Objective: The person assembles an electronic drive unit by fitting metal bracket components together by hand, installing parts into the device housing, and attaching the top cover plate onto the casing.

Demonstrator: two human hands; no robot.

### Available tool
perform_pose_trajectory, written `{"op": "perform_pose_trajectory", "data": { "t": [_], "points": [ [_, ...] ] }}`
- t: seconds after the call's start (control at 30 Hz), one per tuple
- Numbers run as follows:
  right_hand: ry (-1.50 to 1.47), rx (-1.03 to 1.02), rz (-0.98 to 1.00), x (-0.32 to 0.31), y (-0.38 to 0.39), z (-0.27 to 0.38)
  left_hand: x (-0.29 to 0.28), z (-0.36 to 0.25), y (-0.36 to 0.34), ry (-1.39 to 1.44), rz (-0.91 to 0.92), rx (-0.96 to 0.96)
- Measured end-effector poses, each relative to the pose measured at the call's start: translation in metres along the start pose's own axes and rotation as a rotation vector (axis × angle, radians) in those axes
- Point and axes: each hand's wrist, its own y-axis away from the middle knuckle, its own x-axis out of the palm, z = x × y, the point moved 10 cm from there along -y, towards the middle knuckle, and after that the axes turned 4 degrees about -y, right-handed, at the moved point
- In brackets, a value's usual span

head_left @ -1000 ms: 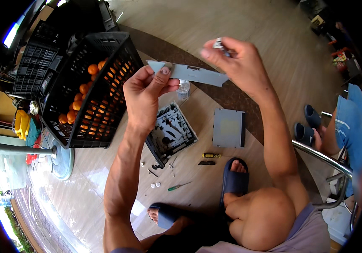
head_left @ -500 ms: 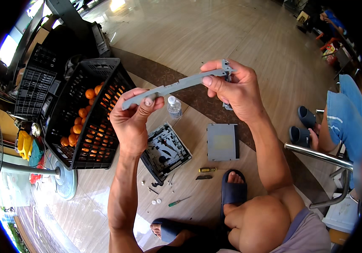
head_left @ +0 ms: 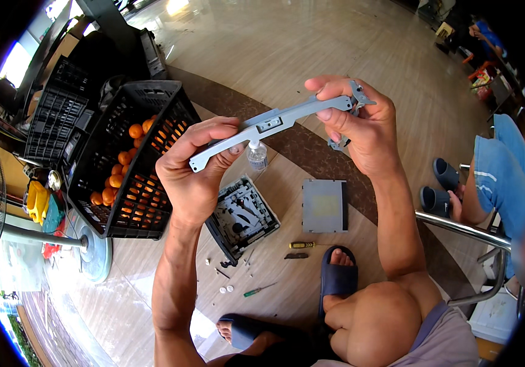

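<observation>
Bracket [head_left: 288, 120] pinched near 2 ends by left fingers [head_left: 210, 129] and right fingers [head_left: 343, 121], latter also holding smaller metal part [head_left: 361, 95].

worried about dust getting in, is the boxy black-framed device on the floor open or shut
Open: the device has no cover on top, leaving its inner mechanism exposed.
</observation>
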Motion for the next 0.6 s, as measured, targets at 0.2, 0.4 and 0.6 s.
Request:
{"op": "perform_pose_trajectory", "data": {
  "t": [0.2,0.4,0.6],
  "points": [
    [-0.06,-0.068,0.008,-0.001,-0.002,0.004,0.002,-0.007,-0.001,-0.014,-0.004,0.03],
    [-0.056,-0.052,-0.003,-0.003,0.0,0.004,0.003,-0.005,0.002,0.005,-0.016,-0.001],
    [-0.061,-0.034,-0.006,-0.006,0.001,0.0,0.008,-0.013,0.003,-0.085,0.008,0.068]
  ]
}}
